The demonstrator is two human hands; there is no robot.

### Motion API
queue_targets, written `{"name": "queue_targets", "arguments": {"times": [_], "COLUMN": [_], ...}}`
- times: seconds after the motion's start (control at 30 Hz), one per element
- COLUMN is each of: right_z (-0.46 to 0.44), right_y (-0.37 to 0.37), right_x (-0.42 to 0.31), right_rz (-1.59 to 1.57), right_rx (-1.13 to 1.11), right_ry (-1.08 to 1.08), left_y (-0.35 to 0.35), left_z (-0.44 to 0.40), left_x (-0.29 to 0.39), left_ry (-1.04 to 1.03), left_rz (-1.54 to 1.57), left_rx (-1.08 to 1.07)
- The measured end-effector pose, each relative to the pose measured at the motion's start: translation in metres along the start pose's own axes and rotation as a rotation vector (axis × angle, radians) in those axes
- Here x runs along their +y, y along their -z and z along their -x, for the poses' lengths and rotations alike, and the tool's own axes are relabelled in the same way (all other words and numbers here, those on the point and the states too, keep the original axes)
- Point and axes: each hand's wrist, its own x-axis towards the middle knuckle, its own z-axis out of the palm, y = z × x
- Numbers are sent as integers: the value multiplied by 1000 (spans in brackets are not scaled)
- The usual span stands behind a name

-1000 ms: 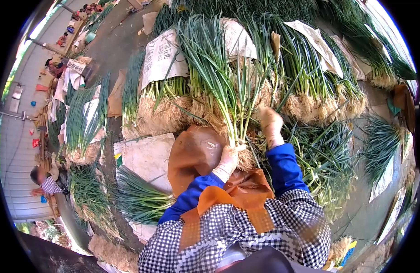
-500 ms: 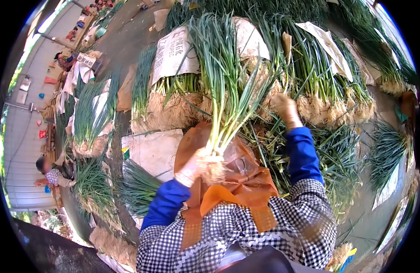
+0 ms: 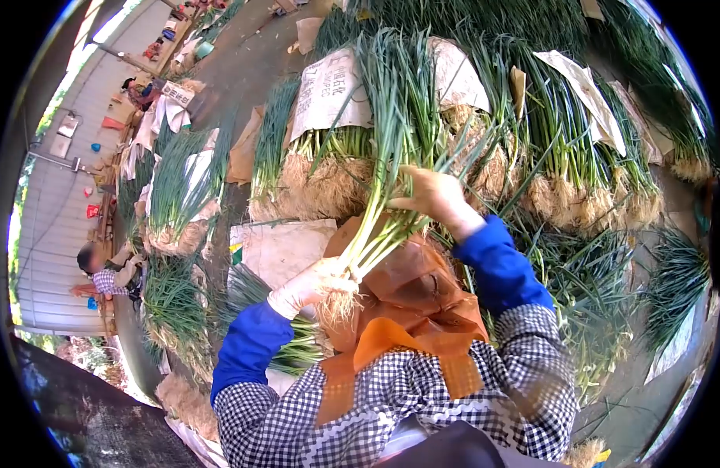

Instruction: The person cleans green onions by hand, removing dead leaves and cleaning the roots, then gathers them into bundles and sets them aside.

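Here, the spring onion bunch point(image 3: 367, 240) slants over the edge of your brown apron point(image 3: 434, 277), its roots lowest. Your left hand point(image 3: 313, 285) is gripping it just above these roots. Your right hand point(image 3: 440, 196) has thumb and forefinger parted at the stalks; whether it also holds some, I cannot tell. The step seems to be arranging the stalks; the next move calls for a steady left grip. Beyond lie more rooted bunches point(image 3: 329, 183), partly under a printed white sack point(image 3: 332, 87).
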Motion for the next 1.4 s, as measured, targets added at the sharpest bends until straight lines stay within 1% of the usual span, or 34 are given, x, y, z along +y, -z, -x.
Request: {"name": "queue_targets", "arguments": {"times": [0.07, 0.13, 0.2, 0.23, 0.27, 0.3, 0.37, 0.4, 0.43, 0.47, 0.5, 0.53, 0.63, 0.67, 0.7, 0.73, 0.77, 0.8, 0.83, 0.87, 0.93, 0.97, 1.0, 1.03, 1.07, 1.1, 1.13, 1.2, 1.23, 1.27, 1.3, 1.33, 1.37, 1.4], "right_z": [-39, -60, -60, -61, -43, -26, 11, 34, 56, 84, 116, 143, 181, 162, 147, 129, 115, 102, 94, 86, 83, 91, 90, 92, 100, 114, 133, 170, 163, 149, 152, 127, 118, 107], "right_y": [-55, -66, -35, -33, 5, 31, 43, 59, 59, 53, 46, 35, 10, 4, -7, -21, -29, -28, -44, -67, -85, -82, -70, -68, -38, -35, -24, -25, -24, -17, -51, -27, -52, -74], "right_x": [17, 18, 42, 68, 69, 65, 163, 146, 196, 255, 307, 333, 236, 163, 107, 64, 29, -4, -12, -9, 1, 19, 37, 75, 93, 149, 188, 211, 170, 110, 107, 44, 40, 33], "right_rz": [-49, -310, -878, -984, -1118, -1052, -1201, -1188, -1024, -684, -24, 529, 572, 358, -45, -205, -207, -257, -188, -244, -368, -641, -905, -587, -929, -294, 231, 515, 421, 225, -322, -304, -535, -606], "right_rx": [-18, -36, -255, -68, 92, 350, 435, 766, 720, 529, 181, -267, -463, -234, 2, 99, 108, 4, -37, -131, -135, -44, 39, 238, 274, 292, 105, -199, -157, -150, 38, -200, -174, -63], "right_ry": [263, 183, 27, -24, -109, -367, -337, -512, -579, -659, -665, -548, -728, -530, -382, -239, -143, -149, -119, -41, -1, -69, -295, -253, -687, -767, -749, -712, -559, -556, -488, -555, -520, -343], "left_y": [-6, -1, 6, 12, 16, 21, 27, 30, 32, 35, 35, 35, 29, 27, 26, 25, 20, 16, 13, 11, 12, 16, 19, 24, 29, 30, 30, 28, 26, 24, 24, 24, 25, 23], "left_z": [10, 18, 27, 32, 37, 39, 40, 40, 39, 38, 39, 38, 37, 34, 32, 30, 30, 32, 33, 35, 40, 41, 44, 45, 46, 46, 46, 44, 43, 41, 36, 33, 31, 31], "left_x": [2, -5, -11, -14, -18, -21, -25, -27, -28, -29, -23, -24, -13, -13, -13, -12, -6, -4, -2, -1, -2, -7, -11, -13, -21, -22, -21, -21, -21, -23, -25, -27, -27, -26], "left_ry": [-16, -5, 30, 43, 52, 51, 44, 43, 35, 26, 54, 55, 40, 47, 46, 40, 19, 21, 2, -21, -15, -25, -35, -24, -38, -32, -28, -25, -6, 4, -2, -9, -31, -34], "left_rz": [72, 73, 33, 19, 26, 5, 25, 29, -15, -57, -59, -47, -66, -62, -56, -55, -74, -77, -63, -46, 19, 30, 44, 61, 161, 157, 154, 208, 251, 255, 299, 342, 305, 304], "left_rx": [-25, -23, -11, -25, -32, -30, -9, -13, -2, 7, 18, 16, 35, 30, 6, -15, 6, 11, 29, 48, 85, 99, 111, 98, 87, 103, 121, 115, 102, 95, 84, 76, 78, 85]}}
